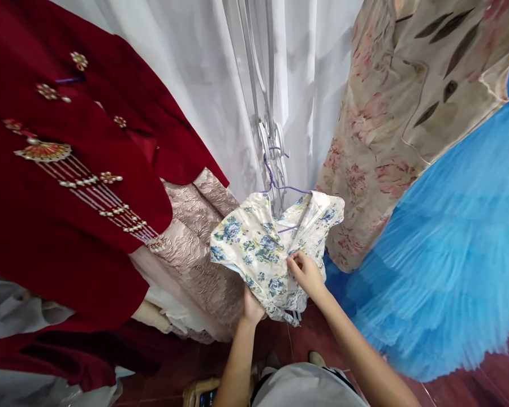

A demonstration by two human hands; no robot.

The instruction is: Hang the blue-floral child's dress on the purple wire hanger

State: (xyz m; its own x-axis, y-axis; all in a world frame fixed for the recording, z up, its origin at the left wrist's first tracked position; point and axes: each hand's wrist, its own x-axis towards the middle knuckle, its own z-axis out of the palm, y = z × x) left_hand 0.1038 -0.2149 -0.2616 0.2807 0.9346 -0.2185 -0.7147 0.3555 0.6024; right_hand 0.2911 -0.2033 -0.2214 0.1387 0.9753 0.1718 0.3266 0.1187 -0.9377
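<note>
A short white blouse with blue flowers (pixel 263 249) hangs in front of me on a purple wire hanger (pixel 275 183). Its neckline is open in a V, and ties dangle at the lower hem. My right hand (pixel 307 274) pinches the front edge of the blouse near the bottom of the V, thumb and fingers closed. At the lower left side of the blouse, my left hand (pixel 253 306) holds the hem from below. Cloth covers most of its fingers.
A dark red garment with beaded strings (pixel 85 186) hangs at left, above a pink textured skirt (pixel 195 249). White hangers (pixel 279 138) hang against a white curtain (pixel 186 62). At right are a beige floral dress (pixel 373 124) and a blue ruffled tulle dress (pixel 441 243). Below lies red tiled floor (pixel 282 339).
</note>
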